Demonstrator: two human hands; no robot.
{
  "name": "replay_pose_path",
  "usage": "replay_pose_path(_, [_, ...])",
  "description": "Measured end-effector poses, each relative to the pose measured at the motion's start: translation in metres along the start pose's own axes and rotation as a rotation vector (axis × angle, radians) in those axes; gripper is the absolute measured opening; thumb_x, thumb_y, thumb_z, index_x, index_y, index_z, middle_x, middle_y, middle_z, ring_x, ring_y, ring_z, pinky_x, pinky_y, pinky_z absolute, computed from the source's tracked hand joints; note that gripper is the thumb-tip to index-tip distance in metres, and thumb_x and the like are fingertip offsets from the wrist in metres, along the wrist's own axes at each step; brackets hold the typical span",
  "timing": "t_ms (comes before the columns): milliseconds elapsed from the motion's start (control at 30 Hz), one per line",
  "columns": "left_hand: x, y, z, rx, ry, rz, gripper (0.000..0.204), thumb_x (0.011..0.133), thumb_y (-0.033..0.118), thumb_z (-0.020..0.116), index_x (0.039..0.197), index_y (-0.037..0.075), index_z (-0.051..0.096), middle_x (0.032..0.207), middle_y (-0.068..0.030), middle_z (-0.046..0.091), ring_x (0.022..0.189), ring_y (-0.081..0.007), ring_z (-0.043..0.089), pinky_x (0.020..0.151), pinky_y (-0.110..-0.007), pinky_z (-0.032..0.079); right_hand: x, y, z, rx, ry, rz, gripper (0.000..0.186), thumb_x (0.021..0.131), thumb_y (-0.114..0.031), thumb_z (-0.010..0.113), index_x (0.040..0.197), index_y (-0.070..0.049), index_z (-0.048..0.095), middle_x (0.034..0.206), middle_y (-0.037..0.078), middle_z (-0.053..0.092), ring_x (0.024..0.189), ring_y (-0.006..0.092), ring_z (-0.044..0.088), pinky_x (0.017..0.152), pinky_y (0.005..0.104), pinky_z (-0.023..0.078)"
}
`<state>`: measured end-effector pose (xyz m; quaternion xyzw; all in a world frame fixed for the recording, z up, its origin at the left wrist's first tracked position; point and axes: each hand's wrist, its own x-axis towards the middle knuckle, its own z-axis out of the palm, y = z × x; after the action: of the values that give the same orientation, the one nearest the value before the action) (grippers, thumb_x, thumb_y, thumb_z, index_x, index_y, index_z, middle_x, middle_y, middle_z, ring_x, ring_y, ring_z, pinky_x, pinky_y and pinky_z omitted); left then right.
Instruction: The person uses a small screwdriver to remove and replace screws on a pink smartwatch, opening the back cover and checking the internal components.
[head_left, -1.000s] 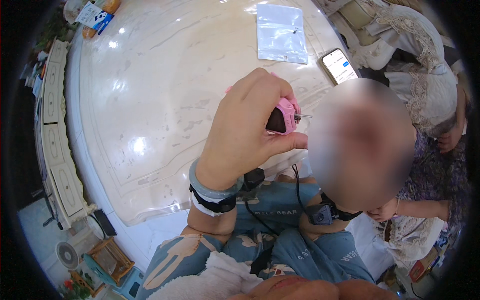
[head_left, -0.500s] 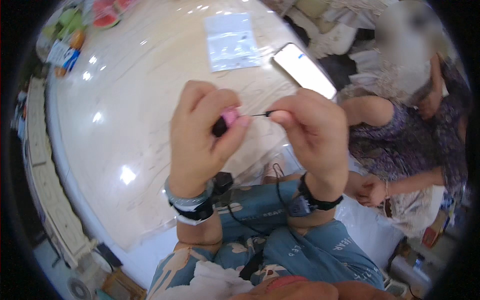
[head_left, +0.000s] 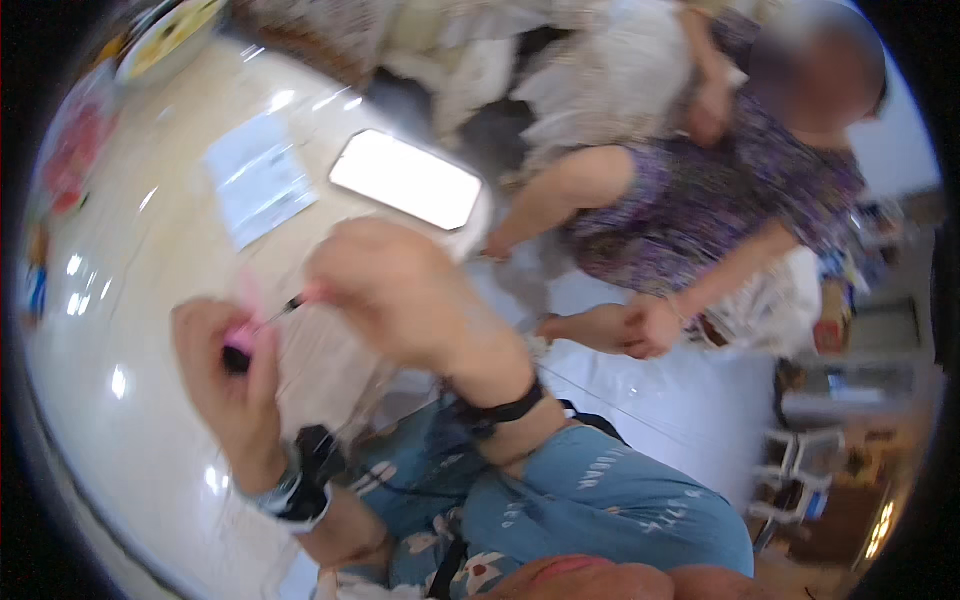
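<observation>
Over the pale table (head_left: 150, 250), my left hand (head_left: 220, 385) is closed around a small pink and black object (head_left: 238, 345), mostly hidden by the fingers. A little farther right, my right hand (head_left: 390, 285) pinches a thin black piece (head_left: 292, 304). A fine dark line runs from that piece to the pink object. Both hands are blurred, and what kind of things these are cannot be made out. A pale translucent packet (head_left: 258, 180) lies flat beyond my hands. To its right is a phone (head_left: 405, 180) with a bright white screen.
A person (head_left: 700, 210) in a purple patterned garment sits to the right, hands together. Red fruit pieces (head_left: 75, 150) are at the table's left. A yellow-filled bowl (head_left: 172, 40) stands at the far left. White chairs (head_left: 795, 465) are at the right.
The view has swung to the right, so the table, phone and packet sit farther left. My right hand is now angled above the left, its pinched black piece slanting down toward the pink object.
</observation>
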<state>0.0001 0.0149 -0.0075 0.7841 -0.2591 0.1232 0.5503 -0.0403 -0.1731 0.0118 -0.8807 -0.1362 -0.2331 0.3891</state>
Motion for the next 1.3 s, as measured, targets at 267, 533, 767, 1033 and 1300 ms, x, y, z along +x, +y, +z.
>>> replay_pose_path(267, [0.009,0.008,0.009,0.061,-0.001,0.063,0.019,0.071,0.007,0.074,0.086,0.005,0.062,0.084,-0.0085,0.05,0.07,-0.0213,0.053,0.061,-0.031,0.044,-0.006,-0.018,-0.01,0.081,0.083,0.28,0.015,0.083,0.0,0.061,0.098,-0.001,0.057,0.084,0.014,0.06,0.073,0.0305,0.059,0.067,0.0345,0.047])
replay_pose_path(533, [0.009,0.009,0.005,0.015,-0.008,0.0,0.016,0.071,0.005,0.075,0.083,0.006,0.065,0.085,-0.0051,0.048,0.066,-0.0145,0.053,0.057,-0.027,0.043,-0.001,-0.012,-0.019,0.035,-0.002,0.155,0.006,0.087,-0.003,0.061,0.085,0.001,0.057,0.074,0.013,0.056,0.064,0.0275,0.053,0.061,0.0319,0.044])
replay_pose_path(767, [0.006,0.009,0.01,-0.01,-0.01,-0.011,0.013,0.072,0.002,0.074,0.08,0.005,0.064,0.086,-0.0043,0.045,0.067,-0.0128,0.048,0.057,-0.025,0.039,-0.003,-0.014,-0.012,0.41,0.173,0.296,0.004,0.083,0.004,0.063,0.087,0.002,0.061,0.073,0.007,0.059,0.063,0.0147,0.055,0.06,0.0262,0.045])
replay_pose_path(1033, [0.004,0.009,0.005,-0.015,-0.047,-0.015,0.013,0.073,0.0,0.072,0.081,0.005,0.064,0.09,-0.0038,0.042,0.07,-0.0111,0.044,0.059,-0.022,0.037,-0.008,-0.002,-0.018,0.251,0.08,0.263,0.007,0.081,0.001,0.068,0.085,0.002,0.062,0.074,0.007,0.062,0.065,0.0119,0.059,0.062,0.0229,0.047])
replay_pose_path(1300, [0.006,0.011,0.006,0.034,-0.027,0.025,0.01,0.074,0.001,0.072,0.08,0.005,0.065,0.089,-0.0032,0.042,0.069,-0.0102,0.044,0.059,-0.022,0.036,-0.009,-0.005,-0.013,0.358,0.191,0.281,0.009,0.079,0.0,0.07,0.085,0.003,0.064,0.075,0.008,0.064,0.068,0.0127,0.061,0.064,0.023,0.048])
